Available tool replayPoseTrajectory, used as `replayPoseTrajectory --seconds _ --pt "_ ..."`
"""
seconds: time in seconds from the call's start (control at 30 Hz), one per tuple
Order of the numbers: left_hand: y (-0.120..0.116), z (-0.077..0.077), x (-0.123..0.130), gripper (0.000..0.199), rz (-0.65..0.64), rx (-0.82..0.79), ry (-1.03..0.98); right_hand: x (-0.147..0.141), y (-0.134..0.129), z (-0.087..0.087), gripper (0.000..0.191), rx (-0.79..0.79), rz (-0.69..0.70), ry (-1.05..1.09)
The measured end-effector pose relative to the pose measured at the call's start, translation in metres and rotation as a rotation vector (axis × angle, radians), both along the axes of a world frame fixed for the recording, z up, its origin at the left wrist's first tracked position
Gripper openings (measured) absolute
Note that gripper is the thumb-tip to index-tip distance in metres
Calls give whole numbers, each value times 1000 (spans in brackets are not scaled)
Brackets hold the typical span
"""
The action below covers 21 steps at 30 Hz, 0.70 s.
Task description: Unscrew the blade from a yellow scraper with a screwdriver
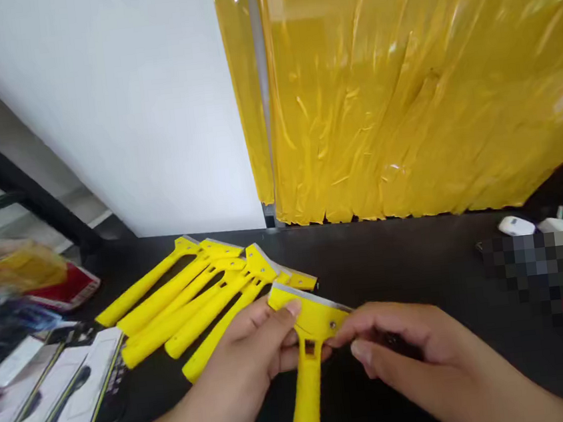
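Observation:
A yellow scraper (305, 369) with a metal blade edge points its head away from me, its handle toward me. My left hand (256, 354) grips its head from the left, thumb on the flat face. At the right end of the head is my right hand (412, 352), its index fingertip touching the corner near a small screw and its thumb a little apart; whether it pinches anything small is hidden. Several more yellow scrapers (171, 310) lie in an overlapping pile just beyond my left hand, heads to the right.
Printed cards (86, 386) and a red and yellow plastic bag (41, 273) lie on the black table (392, 260) at left. A white panel (151, 117) and yellow film (400, 91) stand behind. A white object (516, 226) sits at right, beside a blurred patch.

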<state>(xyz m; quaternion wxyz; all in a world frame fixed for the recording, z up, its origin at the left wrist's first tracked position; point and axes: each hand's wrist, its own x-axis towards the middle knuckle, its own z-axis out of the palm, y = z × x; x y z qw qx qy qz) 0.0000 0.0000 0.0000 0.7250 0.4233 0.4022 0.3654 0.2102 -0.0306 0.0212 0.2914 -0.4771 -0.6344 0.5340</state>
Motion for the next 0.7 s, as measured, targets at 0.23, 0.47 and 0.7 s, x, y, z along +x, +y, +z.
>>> replayPoseTrajectory --seconds 0.23,0.47,0.7 --pt "-14 19 -7 27 11 331 315 5 -7 -3 26 -94 -24 6" --pt "-29 33 -9 27 -44 1452 927 12 -10 1 45 -327 103 178" --pt "-33 3 -4 36 -115 1989 1274 -8 -7 -13 48 -588 -145 526"
